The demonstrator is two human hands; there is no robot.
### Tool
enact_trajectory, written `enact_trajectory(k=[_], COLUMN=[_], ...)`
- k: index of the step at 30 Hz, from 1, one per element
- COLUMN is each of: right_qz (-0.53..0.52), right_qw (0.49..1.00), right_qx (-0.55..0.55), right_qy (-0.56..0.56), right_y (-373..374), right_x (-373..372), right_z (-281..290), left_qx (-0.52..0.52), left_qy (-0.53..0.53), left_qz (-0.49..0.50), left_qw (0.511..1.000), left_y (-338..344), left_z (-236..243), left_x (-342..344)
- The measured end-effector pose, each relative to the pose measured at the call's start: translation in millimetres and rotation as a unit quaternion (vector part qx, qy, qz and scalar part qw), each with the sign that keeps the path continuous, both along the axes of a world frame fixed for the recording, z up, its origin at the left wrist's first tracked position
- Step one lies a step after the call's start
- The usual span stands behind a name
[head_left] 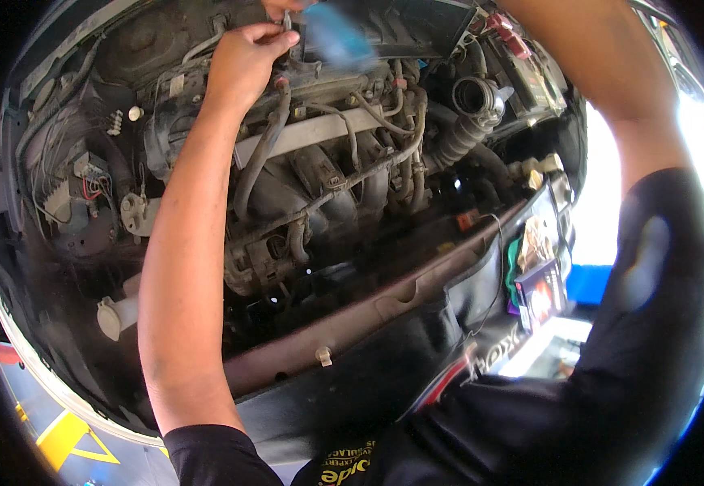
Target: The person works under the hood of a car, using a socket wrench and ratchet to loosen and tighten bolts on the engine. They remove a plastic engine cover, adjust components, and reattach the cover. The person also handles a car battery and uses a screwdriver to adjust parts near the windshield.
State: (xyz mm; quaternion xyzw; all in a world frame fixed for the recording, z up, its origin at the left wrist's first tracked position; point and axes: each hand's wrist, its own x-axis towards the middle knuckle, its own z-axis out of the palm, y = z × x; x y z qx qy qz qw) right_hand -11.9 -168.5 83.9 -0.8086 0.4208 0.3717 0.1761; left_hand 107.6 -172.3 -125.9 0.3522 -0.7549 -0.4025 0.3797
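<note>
My left hand (248, 58) reaches to the far side of the engine (327, 162), thumb and fingers closed on a slim metal piece (289, 24) held upright. Skin at the top edge (276, 8), right by that piece, looks like fingers of my right hand; most of that hand lies outside the picture, so its grip is hidden. Just beside them is a light-blue object (337, 36), smeared by motion; its kind cannot be made out. A dark hose (261, 150) runs down from below my left hand, across the engine's near side.
A ribbed air intake hose (457, 138) with its mouth uncovered stands right of the engine, near the battery (534, 89). Small boxes (540, 293) rest at the right of the front edge. A black cover (344, 348) drapes the front. At left sits a white-capped reservoir (110, 318).
</note>
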Motion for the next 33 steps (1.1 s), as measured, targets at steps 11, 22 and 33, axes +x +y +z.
enact_trajectory(k=[11,22,33], right_qz=[0.008,0.005,0.031], right_qw=[0.996,0.993,0.992], right_qx=[-0.082,-0.109,-0.117], right_qy=[0.019,0.035,0.034], right_y=[0,0,-15], right_x=[17,22,9], right_z=[-8,-12,-16], left_qx=[-0.028,0.003,0.028], left_qy=[0.016,0.022,-0.02], left_qz=[0.008,-0.022,-0.008], left_qw=[0.999,1.0,0.999], left_y=[1,-10,-16], left_z=[-1,-7,-12], left_x=[0,-1,-9])
